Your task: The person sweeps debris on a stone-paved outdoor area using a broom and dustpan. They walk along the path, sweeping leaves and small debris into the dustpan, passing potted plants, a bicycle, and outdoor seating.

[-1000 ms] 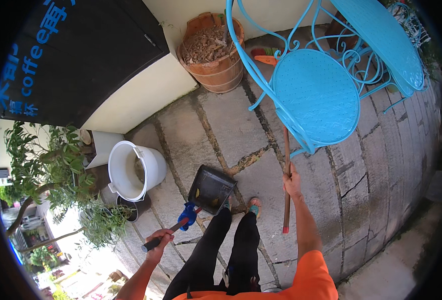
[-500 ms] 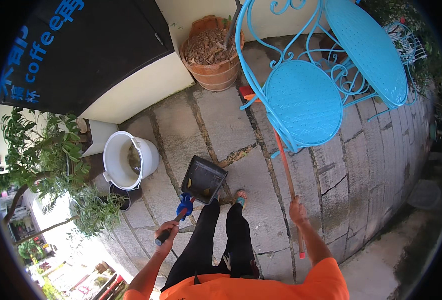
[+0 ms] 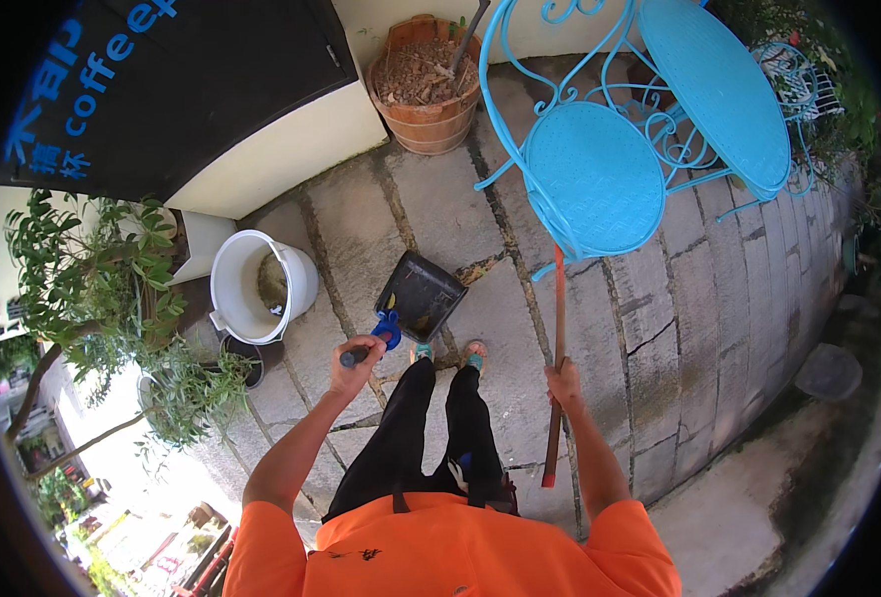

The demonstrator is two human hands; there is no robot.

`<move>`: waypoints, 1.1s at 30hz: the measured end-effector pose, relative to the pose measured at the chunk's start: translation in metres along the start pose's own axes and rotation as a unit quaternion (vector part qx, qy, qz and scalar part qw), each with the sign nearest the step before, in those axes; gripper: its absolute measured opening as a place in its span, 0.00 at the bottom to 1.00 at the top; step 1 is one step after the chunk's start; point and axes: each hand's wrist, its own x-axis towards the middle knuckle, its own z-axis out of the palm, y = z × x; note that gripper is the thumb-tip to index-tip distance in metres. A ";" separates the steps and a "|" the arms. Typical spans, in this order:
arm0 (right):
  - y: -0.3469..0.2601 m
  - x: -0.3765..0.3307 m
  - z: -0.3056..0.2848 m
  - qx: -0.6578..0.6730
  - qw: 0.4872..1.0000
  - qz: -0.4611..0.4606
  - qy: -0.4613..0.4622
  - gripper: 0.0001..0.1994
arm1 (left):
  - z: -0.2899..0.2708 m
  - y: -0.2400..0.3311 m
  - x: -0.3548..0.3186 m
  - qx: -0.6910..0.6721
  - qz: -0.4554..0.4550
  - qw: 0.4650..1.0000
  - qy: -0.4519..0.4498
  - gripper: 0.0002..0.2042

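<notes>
holding the black dustpan (image 3: 433, 289) just ahead of the sandalled feet (image 3: 475, 355), with the left hand (image 3: 351, 372) closed around the dark handle (image 3: 354, 356), probably to steer without stooping. hard to tell whether resting on the stone paving (image 3: 445, 204) or raised slightly above. carrying yellow leaves (image 3: 391, 300) inside, presumably kept in by the raised sides. also bearing a blue bundle (image 3: 388, 329) around the handle, too crumpled to name further.

gripping a long brown pole (image 3: 559, 323) with the right hand (image 3: 562, 383), wrapped around the shaft above the red lower tip (image 3: 549, 482), likely for leverage. reaching under the turquoise metal chair (image 3: 595, 179) at the far end, so hidden there.

to the left, showing a white bucket (image 3: 304, 284) upright near the dustpan, perhaps set clear of the feet. farther out, showing a wooden planter tub (image 3: 431, 131) beside the cream wall (image 3: 286, 159), seemingly tucked aside.
</notes>
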 end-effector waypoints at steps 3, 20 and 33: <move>0.001 -0.017 0.005 -0.048 0.999 0.011 0.009 0.07 | 0.003 -0.005 0.049 0.042 -0.006 0.999 -0.018 0.08; -0.033 -0.237 -0.064 0.050 0.985 0.049 -0.157 0.09 | 0.006 -0.001 0.141 0.168 0.112 0.974 -0.101 0.09; -0.041 -0.259 -0.073 0.352 0.845 0.253 -0.314 0.05 | 0.008 -0.033 0.081 0.169 0.132 0.966 -0.143 0.08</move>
